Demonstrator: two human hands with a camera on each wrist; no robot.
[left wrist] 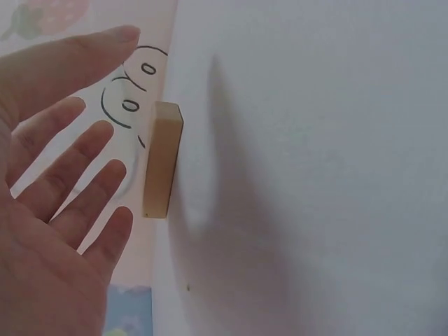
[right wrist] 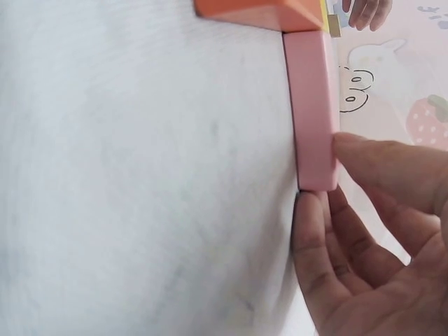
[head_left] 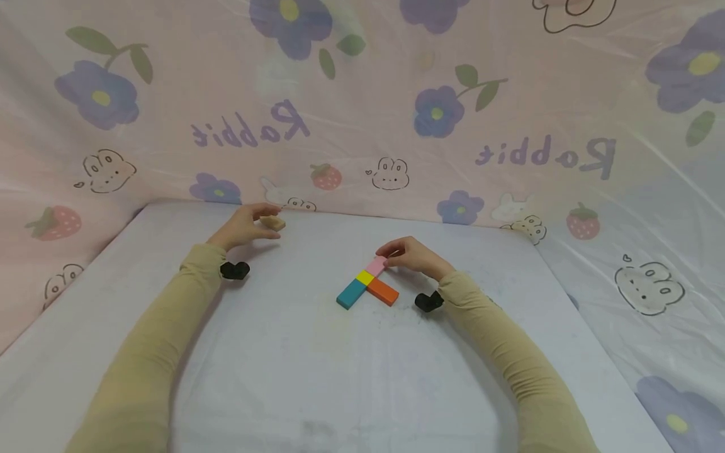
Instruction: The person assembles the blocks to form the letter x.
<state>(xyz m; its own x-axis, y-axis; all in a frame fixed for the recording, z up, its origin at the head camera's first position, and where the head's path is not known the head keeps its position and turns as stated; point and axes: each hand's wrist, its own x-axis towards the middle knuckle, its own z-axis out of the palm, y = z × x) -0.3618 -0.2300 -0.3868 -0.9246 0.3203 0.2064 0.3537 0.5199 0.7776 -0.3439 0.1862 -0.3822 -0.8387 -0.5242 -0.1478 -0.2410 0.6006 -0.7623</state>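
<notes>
Near the far left of the table, my left hand [head_left: 242, 226] is spread around a small bare-wood block [head_left: 274, 223]. In the left wrist view a gap shows between its fingers and that wooden block [left wrist: 161, 161]. My right hand [head_left: 418, 257] holds the outer end of a pink block [head_left: 376, 265] between thumb and fingertips. The pink block's other end meets a yellow square block [head_left: 365, 277]. From the yellow one, a teal block [head_left: 351, 294] extends toward the near left and an orange block [head_left: 383, 292] toward the near right. All of them lie flat.
A white cloth covers the table [head_left: 272, 377]. Behind it hangs a pale curtain [head_left: 351, 94] printed with flowers, strawberries and rabbits, its lower part along the table's back edge. Black devices [head_left: 235, 270] sit at both wrists.
</notes>
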